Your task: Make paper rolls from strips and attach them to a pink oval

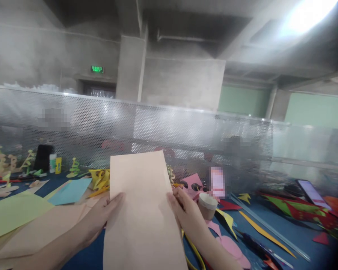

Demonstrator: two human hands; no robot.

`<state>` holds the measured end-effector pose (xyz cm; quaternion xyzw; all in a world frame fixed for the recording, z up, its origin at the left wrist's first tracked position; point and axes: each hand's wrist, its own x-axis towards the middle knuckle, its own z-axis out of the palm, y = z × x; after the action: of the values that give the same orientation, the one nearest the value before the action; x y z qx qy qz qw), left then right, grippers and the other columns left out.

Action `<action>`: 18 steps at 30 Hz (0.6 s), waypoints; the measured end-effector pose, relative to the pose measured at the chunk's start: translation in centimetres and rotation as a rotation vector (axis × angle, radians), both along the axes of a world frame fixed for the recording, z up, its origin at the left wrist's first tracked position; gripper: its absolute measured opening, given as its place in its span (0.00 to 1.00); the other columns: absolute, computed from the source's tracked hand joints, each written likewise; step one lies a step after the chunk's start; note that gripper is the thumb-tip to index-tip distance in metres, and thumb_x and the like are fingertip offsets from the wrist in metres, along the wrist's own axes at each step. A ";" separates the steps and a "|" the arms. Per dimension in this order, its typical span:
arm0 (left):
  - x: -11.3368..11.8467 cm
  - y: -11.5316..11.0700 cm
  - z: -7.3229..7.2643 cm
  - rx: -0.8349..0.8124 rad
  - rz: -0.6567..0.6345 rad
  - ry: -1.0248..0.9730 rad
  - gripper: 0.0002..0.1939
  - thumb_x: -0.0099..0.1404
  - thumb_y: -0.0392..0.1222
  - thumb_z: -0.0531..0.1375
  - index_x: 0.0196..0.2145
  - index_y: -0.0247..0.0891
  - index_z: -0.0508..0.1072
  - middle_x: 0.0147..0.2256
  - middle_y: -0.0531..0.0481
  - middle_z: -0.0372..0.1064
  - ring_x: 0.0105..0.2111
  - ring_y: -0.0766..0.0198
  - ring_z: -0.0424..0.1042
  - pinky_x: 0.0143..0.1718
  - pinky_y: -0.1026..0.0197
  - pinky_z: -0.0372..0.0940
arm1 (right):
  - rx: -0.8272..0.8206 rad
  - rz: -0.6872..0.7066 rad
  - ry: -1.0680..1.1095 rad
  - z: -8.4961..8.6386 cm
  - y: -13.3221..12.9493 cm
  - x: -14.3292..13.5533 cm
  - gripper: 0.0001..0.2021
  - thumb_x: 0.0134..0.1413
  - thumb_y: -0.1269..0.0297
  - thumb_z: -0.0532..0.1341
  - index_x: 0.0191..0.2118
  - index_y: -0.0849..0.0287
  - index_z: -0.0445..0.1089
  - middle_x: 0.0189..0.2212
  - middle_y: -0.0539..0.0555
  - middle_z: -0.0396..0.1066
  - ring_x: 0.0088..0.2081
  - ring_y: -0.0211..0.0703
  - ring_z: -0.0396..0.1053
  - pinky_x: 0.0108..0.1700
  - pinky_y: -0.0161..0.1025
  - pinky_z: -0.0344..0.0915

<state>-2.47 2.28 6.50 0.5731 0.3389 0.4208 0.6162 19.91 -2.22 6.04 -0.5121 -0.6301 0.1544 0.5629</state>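
Note:
A pale peach sheet of paper [142,210] stands raised in the middle of the view, and a second edge shows along its right side. My left hand [103,213] pinches its left edge, the thumb lying on the front face. On the opposite edge, my right hand [183,208] grips the paper with the thumb in front and the fingers curled. The sheet's lower end runs out of the frame. Behind its left side sits a bundle of yellow cut paper [100,180].
Green [19,212] and blue sheets [70,191] lie left, near a glue stick [58,165] and small paper trees. Right are a tape roll [207,205], phones, paper scraps, a clear ruler [273,228] and a dark tool [256,243]. A perforated metal screen [169,127] stands behind.

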 end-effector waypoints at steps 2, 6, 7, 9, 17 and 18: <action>0.0 0.2 -0.1 0.000 0.035 -0.032 0.22 0.57 0.52 0.57 0.46 0.38 0.68 0.39 0.46 0.74 0.40 0.53 0.71 0.38 0.57 0.66 | -0.003 -0.019 -0.017 -0.1 0.0 -0.1 0.14 0.54 0.53 0.50 0.25 0.56 0.57 0.21 0.47 0.60 0.27 0.39 0.61 0.29 0.34 0.58; -0.4 0.8 -0.1 -0.041 0.168 -0.044 0.25 0.55 0.52 0.58 0.49 0.40 0.64 0.38 0.45 0.74 0.36 0.52 0.73 0.29 0.58 0.68 | -0.057 0.029 -0.065 -0.3 0.1 -0.3 0.15 0.54 0.52 0.49 0.23 0.56 0.56 0.20 0.47 0.59 0.26 0.40 0.61 0.28 0.34 0.57; -0.4 0.9 -0.1 -0.042 0.191 -0.054 0.25 0.55 0.52 0.59 0.49 0.40 0.64 0.37 0.45 0.74 0.36 0.52 0.73 0.28 0.58 0.68 | -0.065 0.033 -0.089 -0.4 0.1 -0.3 0.15 0.54 0.52 0.49 0.23 0.56 0.55 0.18 0.46 0.57 0.23 0.39 0.59 0.25 0.33 0.55; -0.5 1.1 -0.1 -0.049 0.222 -0.060 0.24 0.54 0.51 0.60 0.48 0.41 0.65 0.37 0.46 0.74 0.35 0.53 0.73 0.28 0.59 0.68 | -0.063 -0.002 -0.134 -0.5 0.0 -0.4 0.16 0.53 0.51 0.49 0.23 0.56 0.55 0.16 0.44 0.54 0.20 0.37 0.55 0.22 0.32 0.51; -0.5 1.4 -0.2 0.004 0.240 -0.184 0.18 0.55 0.45 0.61 0.44 0.39 0.68 0.38 0.47 0.74 0.40 0.55 0.72 0.37 0.60 0.68 | -0.089 -0.105 -0.255 -1.1 0.3 -0.1 0.18 0.53 0.50 0.48 0.21 0.56 0.55 0.13 0.43 0.49 0.17 0.36 0.51 0.20 0.32 0.45; -0.5 1.5 -0.2 0.004 0.227 -0.197 0.20 0.55 0.46 0.61 0.45 0.39 0.68 0.38 0.47 0.74 0.39 0.54 0.72 0.37 0.59 0.68 | -0.079 -0.125 -0.262 -1.3 0.4 -0.1 0.18 0.53 0.50 0.48 0.20 0.56 0.55 0.13 0.43 0.48 0.16 0.35 0.50 0.19 0.32 0.44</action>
<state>-3.00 3.78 6.32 0.4883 0.3386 0.5426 0.5937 19.84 -1.81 4.79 -0.5879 -0.6585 0.0758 0.4637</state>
